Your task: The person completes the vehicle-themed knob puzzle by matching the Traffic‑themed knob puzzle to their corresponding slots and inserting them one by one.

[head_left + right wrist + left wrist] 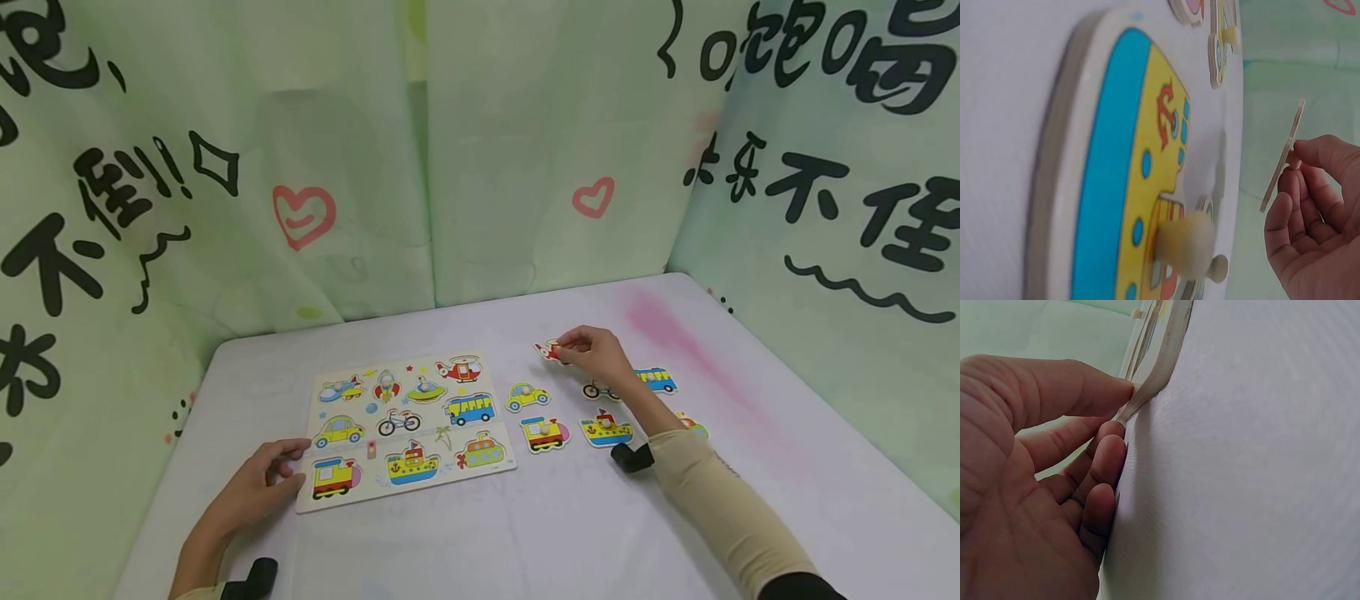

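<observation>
A puzzle board (375, 446) with printed vehicles lies on the white table. At its left edge my left hand (251, 487) holds on, thumb and index fingertips at the rim. In the left wrist view the thumb (1094, 387) presses the board's corner (1163, 365), the other fingers bent beside it. My right hand (596, 354) pinches a red helicopter piece (546, 351) above the table, right of the board. The right wrist view shows that piece (1284, 159) edge-on, tilted, between thumb and fingers. A ship piece (606, 430) lies under the right forearm.
Right of the board lie a yellow car piece (528, 397), a train piece (545, 434), a bus piece (657, 380) and a bicycle piece (600, 390), partly behind the arm. Knobs stick up from the pieces, as on the ship (1141, 156). A green curtain (480, 208) hangs behind the table.
</observation>
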`<state>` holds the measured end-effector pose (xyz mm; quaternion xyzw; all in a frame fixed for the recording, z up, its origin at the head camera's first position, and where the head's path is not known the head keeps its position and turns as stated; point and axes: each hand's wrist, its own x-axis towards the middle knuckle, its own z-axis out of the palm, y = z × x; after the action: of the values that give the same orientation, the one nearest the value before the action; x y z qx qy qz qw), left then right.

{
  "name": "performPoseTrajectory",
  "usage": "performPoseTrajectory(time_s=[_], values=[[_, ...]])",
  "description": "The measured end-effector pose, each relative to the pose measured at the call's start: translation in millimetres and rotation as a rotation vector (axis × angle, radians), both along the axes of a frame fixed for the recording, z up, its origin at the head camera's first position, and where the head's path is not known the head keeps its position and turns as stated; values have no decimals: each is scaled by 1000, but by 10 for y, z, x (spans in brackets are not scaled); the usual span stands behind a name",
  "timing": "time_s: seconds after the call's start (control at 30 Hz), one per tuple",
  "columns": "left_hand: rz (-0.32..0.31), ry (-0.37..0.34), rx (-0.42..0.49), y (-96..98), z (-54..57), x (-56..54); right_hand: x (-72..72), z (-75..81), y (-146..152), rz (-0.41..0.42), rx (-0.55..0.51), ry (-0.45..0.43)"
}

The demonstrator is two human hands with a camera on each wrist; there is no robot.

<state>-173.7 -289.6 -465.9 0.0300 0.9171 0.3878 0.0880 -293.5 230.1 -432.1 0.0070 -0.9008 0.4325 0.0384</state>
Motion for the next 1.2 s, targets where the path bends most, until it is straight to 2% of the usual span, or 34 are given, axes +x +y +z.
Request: performPoseTrajectory(time_s=[0.4,0.83,1.2], values=[[-15,10,17,-10,1,3,48,50,-339,72,-43,21],[-10,8,18,-3,6,7,-6,43,-684,134,-62,14],[-4,14,-1,2,-5,-4,-59,-24,-911,171,-76,11]])
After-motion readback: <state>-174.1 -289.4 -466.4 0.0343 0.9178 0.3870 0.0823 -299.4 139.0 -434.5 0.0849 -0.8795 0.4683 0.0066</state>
